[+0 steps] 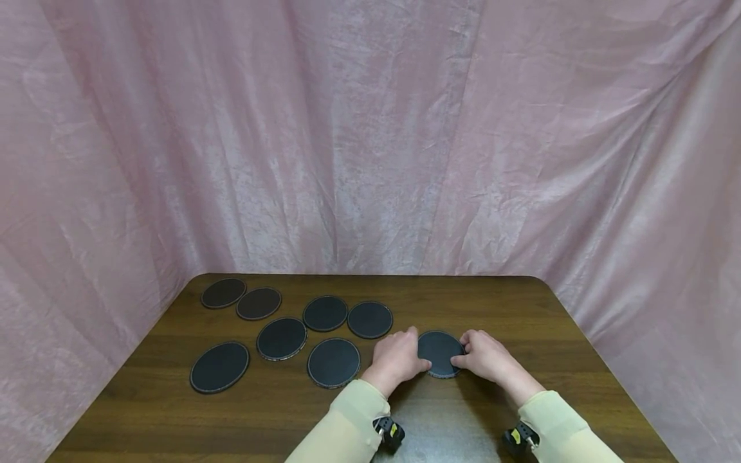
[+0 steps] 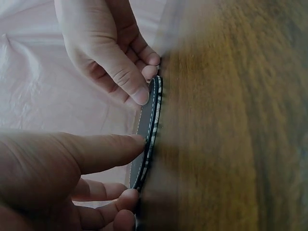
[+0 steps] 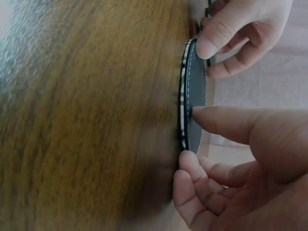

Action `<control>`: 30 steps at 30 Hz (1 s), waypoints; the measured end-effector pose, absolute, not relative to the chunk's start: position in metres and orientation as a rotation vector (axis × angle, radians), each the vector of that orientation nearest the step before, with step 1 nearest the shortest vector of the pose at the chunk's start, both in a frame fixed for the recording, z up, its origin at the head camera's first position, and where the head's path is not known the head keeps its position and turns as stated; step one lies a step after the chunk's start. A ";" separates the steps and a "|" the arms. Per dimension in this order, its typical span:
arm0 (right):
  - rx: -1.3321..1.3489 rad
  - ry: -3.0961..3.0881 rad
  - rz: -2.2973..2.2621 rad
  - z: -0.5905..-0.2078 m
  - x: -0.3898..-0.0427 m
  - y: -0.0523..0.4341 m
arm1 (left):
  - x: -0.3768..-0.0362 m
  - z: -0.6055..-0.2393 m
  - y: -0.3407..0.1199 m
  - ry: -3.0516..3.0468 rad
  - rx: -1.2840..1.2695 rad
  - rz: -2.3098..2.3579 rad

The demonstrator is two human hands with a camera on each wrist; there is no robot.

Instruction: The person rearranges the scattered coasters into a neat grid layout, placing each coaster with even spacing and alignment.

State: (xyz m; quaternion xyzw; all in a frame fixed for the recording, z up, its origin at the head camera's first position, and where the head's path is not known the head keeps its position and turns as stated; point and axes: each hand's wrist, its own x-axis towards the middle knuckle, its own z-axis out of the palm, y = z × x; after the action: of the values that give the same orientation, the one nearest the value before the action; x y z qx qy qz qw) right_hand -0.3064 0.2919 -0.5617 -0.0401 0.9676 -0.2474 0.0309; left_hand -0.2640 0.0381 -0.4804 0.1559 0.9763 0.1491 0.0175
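Fingers point(image 1: 425, 364) on dark coaster point(image 1: 441, 352), wooden table point(image 1: 567, 334), pink drapes point(image 1: 370, 128).

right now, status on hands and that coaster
Left hand and right hand both pinch the edges of the dark round coaster. It sits on the table. Seven more coasters lie left, apart.

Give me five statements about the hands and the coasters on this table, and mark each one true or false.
1. Both hands hold the same coaster. True.
2. The left hand rests on the far-left coaster. False: it grips the coaster nearest the person's right, far from that one.
3. Seven other coasters lie on the table. True.
4. The held coaster stands stacked on another. False: it lies alone on the wood.
5. The right hand has its thumb on the coaster's top. True.
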 end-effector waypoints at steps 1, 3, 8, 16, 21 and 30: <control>-0.129 2.986 -0.759 -0.562 -0.306 0.292 | -0.265 -0.481 0.038 3.034 0.493 0.473; -0.138 2.994 -0.751 -0.561 -0.306 0.291 | -0.265 -0.483 0.037 3.036 0.511 0.487; -0.159 3.005 -0.735 -0.560 -0.305 0.289 | -0.265 -0.483 0.036 3.044 0.542 0.479; -0.167 2.977 -0.749 -0.561 -0.305 0.292 | -0.259 -0.474 0.037 3.033 0.524 0.454; -0.161 2.987 -0.677 -0.537 -0.291 0.280 | -0.258 -0.477 0.036 3.082 0.560 0.437; -0.083 3.041 -0.559 -0.447 -0.243 0.239 | -0.255 -0.460 0.029 3.069 0.553 0.518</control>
State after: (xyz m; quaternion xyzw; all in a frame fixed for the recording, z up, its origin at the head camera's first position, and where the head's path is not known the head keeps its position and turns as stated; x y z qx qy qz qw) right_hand -0.2430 0.2391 -0.4468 -0.0270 0.9829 -0.1807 0.0242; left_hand -0.2551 0.0286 -0.4600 0.1748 0.9708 0.1639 -0.0099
